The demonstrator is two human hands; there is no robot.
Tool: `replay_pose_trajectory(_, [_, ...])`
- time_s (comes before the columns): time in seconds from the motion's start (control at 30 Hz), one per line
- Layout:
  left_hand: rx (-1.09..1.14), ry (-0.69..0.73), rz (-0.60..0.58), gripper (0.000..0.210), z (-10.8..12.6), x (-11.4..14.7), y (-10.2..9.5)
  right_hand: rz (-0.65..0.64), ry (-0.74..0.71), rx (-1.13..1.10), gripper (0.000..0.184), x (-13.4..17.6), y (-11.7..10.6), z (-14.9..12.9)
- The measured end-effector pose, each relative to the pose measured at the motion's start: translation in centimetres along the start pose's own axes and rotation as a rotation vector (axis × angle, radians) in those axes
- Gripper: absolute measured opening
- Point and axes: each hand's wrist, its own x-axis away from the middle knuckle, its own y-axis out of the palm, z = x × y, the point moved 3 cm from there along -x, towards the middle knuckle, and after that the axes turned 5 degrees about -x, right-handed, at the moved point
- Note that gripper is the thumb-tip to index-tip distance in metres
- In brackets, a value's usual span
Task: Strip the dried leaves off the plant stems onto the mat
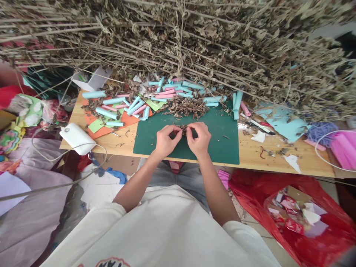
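While dried leafy stalks (pixel 222 48) crowd the far side of the table (pixel 251 155), my feed shows a green mat (pixel 225 148) on it; above that, I see the left hand (pixel 167 141) and right hand (pixel 200 138) pinching a small dried-leaf clump (pixel 184 129) between them.

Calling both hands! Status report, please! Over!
Left hand and right hand pinching dried plant bits. Bits over green mat. Leaf pile just beyond, not blocking hands.

One camera, up on the person's head, looking forward and steeply down, fairly near the hands (pixel 167 141)
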Motion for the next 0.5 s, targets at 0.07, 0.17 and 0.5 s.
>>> replay_pose_trajectory(0.07, [-0.012,0.002,0.026,0.011,0.2,0.0,0.0,0.012,0.010,0.008,0.014,0.1,-0.1,0.1])
replay_pose_trajectory(0.17, [-0.010,-0.004,0.062,0.011,0.3,0.1,0.0,0.051,0.035,0.031,0.014,0.1,-0.2,0.3])
replay_pose_trajectory(0.5, [-0.070,0.067,0.031,0.010,-0.7,-0.9,0.0,0.004,0.003,0.048,0.018,0.0,0.0,0.1])
